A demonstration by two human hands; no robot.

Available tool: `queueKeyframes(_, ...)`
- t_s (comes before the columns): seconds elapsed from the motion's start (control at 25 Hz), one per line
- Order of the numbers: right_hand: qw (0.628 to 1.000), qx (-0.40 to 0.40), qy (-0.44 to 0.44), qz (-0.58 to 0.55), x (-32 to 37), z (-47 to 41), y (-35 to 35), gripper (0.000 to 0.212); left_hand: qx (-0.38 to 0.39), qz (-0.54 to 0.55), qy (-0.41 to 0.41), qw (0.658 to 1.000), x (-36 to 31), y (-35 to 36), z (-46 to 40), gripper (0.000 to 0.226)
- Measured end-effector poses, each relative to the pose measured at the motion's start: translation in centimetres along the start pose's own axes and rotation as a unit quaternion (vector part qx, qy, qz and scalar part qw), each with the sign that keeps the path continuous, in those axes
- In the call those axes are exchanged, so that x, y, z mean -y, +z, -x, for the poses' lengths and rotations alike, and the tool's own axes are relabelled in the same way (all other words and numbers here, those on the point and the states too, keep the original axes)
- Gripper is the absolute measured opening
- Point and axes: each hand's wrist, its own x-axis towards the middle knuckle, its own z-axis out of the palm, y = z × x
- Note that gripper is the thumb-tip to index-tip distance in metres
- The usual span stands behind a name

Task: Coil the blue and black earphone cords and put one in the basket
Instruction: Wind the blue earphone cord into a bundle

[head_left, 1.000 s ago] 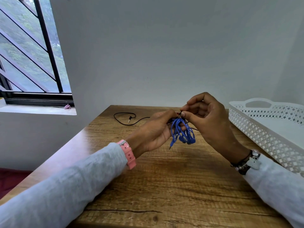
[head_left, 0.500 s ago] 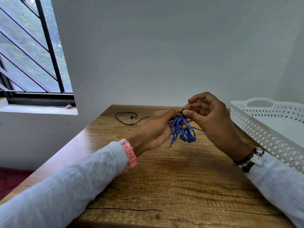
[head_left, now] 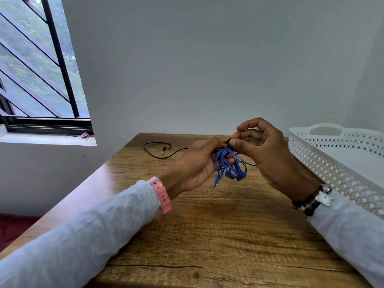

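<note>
A blue earphone cord (head_left: 229, 166), gathered into hanging loops, dangles between both hands above the wooden table (head_left: 218, 235). My left hand (head_left: 195, 163) grips the top of the bundle. My right hand (head_left: 264, 150) pinches the same top with thumb and forefinger; a small dark piece shows at its fingertips. The blue plug hangs below the loops. A black earphone cord (head_left: 158, 149) lies loose on the far part of the table, its plug inside a curl, and it runs right behind my hands. The white perforated basket (head_left: 332, 169) stands at the right.
A white wall rises right behind the table's far edge. A barred window with a sill (head_left: 47, 140) is at the left, with a small pink thing on it. The table's left edge drops to a dark red floor.
The hands have stayed almost in place with the blue bundle. My right fingers have shifted slightly at the top of the loops.
</note>
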Motion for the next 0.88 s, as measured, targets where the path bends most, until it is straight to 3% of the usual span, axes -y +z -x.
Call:
queueKeyframes(0.44, 0.985, 0.006, -0.103, 0.141, 0.58, 0.76, 0.49, 0.030, -0.013, -0.008, -0.010, 1.000, -0.08, 0.10, 0.29, 0.018)
queueKeyframes(0.88, 0.982, 0.006, -0.122, 0.143, 0.59, 0.82, 0.49, 0.029, 0.002, 0.000, -0.009, 1.000, 0.00, 0.21, 0.16, 0.019)
